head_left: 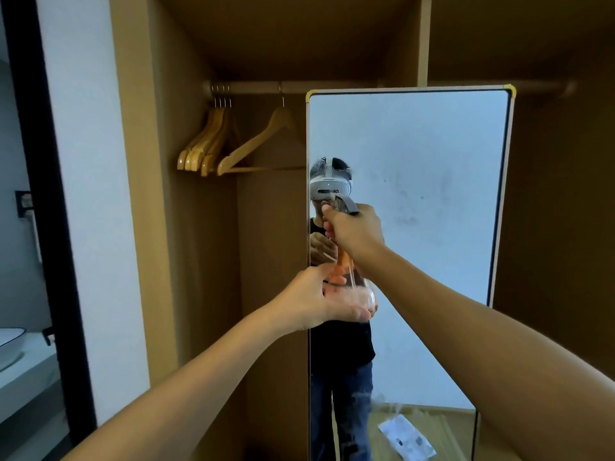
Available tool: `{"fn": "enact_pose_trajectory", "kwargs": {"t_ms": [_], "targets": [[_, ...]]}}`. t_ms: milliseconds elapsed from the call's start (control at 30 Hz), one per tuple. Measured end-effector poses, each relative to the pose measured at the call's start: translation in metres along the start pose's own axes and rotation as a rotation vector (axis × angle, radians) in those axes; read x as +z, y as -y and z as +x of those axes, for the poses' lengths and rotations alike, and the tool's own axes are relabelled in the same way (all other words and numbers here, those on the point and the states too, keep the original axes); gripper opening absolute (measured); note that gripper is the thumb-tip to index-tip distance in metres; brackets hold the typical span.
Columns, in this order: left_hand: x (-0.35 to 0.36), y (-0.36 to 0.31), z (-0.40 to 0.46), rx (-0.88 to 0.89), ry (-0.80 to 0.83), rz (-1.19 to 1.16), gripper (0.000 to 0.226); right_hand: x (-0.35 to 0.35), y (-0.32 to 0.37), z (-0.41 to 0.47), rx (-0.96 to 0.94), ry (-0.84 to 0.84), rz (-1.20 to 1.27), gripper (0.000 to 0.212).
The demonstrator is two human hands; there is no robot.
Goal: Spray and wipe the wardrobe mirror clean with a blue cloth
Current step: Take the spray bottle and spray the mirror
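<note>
A tall framed mirror [432, 194] stands inside the open wooden wardrobe, with a misted patch of droplets near its upper left and faint smudges across the middle. A clear spray bottle [352, 277] with a grey head is held up close to the mirror's left edge. My right hand [354, 227] grips the bottle's neck, fingers round the trigger. My left hand [319, 299] cups the bottle's round base from below. No blue cloth is in view.
Several wooden hangers [213, 144] hang on the rail to the left of the mirror. The wardrobe's side panel [139, 194] and a white wall stand at left. A basin [10, 344] on a counter shows at far left. The mirror reflects a person and a paper on the floor.
</note>
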State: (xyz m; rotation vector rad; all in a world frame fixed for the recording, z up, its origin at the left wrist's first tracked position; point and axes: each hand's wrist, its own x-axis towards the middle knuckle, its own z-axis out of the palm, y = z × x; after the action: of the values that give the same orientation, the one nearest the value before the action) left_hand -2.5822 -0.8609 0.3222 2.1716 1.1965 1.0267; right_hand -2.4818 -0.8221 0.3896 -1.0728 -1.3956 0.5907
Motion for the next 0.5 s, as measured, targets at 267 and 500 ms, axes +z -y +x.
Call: {"fn": "enact_pose_trajectory", "kwargs": {"t_ms": [267,500], "targets": [[0.004,0.008,-0.004,-0.002,0.021,-0.025,0.058,0.003,-0.008,-0.006,-0.018,-0.1,-0.035,0.025],[0.012,0.01,-0.002,0.033,0.049,-0.032,0.064,-0.013,-0.015,-0.014,0.016,-0.105,0.011,0.022]]}}
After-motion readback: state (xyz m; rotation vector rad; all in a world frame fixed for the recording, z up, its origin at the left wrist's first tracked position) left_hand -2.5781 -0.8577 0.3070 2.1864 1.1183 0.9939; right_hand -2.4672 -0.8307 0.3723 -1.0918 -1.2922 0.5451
